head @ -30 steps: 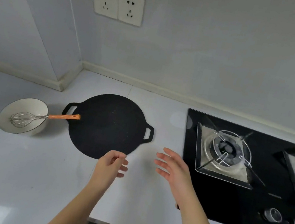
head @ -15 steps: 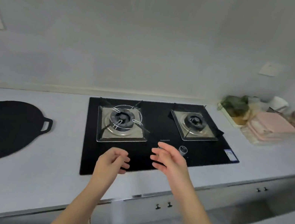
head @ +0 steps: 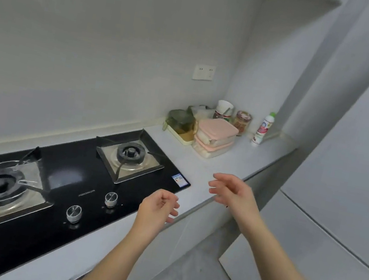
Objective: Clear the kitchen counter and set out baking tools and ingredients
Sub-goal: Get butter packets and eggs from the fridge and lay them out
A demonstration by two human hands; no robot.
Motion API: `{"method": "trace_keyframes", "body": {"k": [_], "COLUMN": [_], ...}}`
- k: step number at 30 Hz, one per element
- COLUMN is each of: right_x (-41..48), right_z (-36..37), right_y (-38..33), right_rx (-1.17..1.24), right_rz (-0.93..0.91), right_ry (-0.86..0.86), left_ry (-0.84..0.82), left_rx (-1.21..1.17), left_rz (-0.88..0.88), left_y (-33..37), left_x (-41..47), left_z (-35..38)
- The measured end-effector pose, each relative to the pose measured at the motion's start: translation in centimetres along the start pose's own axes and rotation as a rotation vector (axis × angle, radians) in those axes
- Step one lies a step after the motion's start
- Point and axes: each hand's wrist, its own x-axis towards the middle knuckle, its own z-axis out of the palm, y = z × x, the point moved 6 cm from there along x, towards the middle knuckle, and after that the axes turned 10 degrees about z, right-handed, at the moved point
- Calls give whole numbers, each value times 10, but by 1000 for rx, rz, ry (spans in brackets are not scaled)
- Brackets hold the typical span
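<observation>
At the right end of the desk (head: 220, 168), against the back wall, stands a cluster of kitchen goods: two stacked pink-lidded containers (head: 216, 133), just left of them a green-lidded glass jar (head: 180, 120) seated in a cream tray (head: 180, 139), behind them a white cup (head: 225, 106) with a utensil handle inside, a clear jar of brownish contents (head: 242, 123), and, standing apart to the right, an upright white bottle with a green cap (head: 263, 129). Both hands are raised above the front edge of the desk, well short of that cluster. The left hand (head: 158, 205) hangs over the right corner of the black gas hob (head: 68, 176), its fingers (head: 173, 204) loosely curled and gripping nothing. The right hand (head: 233, 193) is further forward, fingers spread and relaxed, likewise holding nothing. Two metal knobs (head: 111, 199) sit on the hob's front strip. A double wall socket (head: 204, 72) is mounted above the goods.
</observation>
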Motion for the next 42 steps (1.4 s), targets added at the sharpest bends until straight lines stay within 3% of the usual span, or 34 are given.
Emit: {"method": "trace_keyframes", "body": {"k": [9, 15, 20, 25, 32, 37, 42], "right_x": [126, 208, 249, 285, 317, 340, 361], "right_z": [-163, -256, -310, -354, -411, -435, -435], "right_y": [-42, -59, -71, -89, -121, -127, -118], "right_rx": [-412, -946, -1473, -1851, -2215, -2327, -2411], "right_rz": [-68, -65, -119, -150, -400, -620, -628], "right_ry": [201, 420, 476, 467, 580, 485, 444], "left_ry": [-265, -462, -589, -614, -593, -604, -544], "left_rx": [-63, 0, 91, 101, 75, 8, -11], "left_rz": [32, 75, 129, 180, 279, 246, 267], "left_y": [-10, -1, 4, 23, 56, 67, 45], "left_x": [135, 228, 277, 304, 334, 345, 352], "left_z": [173, 280, 363, 439, 543, 595, 608]}}
